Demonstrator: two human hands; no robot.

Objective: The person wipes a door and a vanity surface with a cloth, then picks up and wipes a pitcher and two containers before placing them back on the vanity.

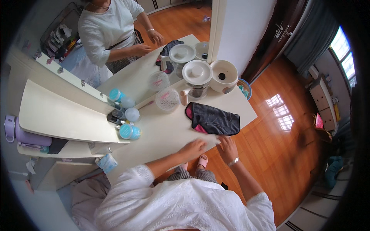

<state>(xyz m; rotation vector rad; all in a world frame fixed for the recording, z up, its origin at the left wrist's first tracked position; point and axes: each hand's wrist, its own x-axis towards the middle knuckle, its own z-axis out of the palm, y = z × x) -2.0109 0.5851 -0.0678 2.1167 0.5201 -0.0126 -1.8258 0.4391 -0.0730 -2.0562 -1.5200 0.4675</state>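
Observation:
A dark grey cloth with a pink underside lies folded on the white tabletop. Over the table's front edge, my left hand is blurred by motion with its fingers curled; whether anything is in it cannot be made out. My right hand, a silver bracelet at its wrist, is at the front edge just below the cloth. Its fingers are apart and I see nothing in them. Behind the cloth stands a clear jug with a white lid, beside a white appliance base.
A round clear container stands near the mirror. To the left are a blue-lidded jar, small bottles and a tissue pack. A lavender bottle lies on a shelf. A blue basket is beyond the table's right end.

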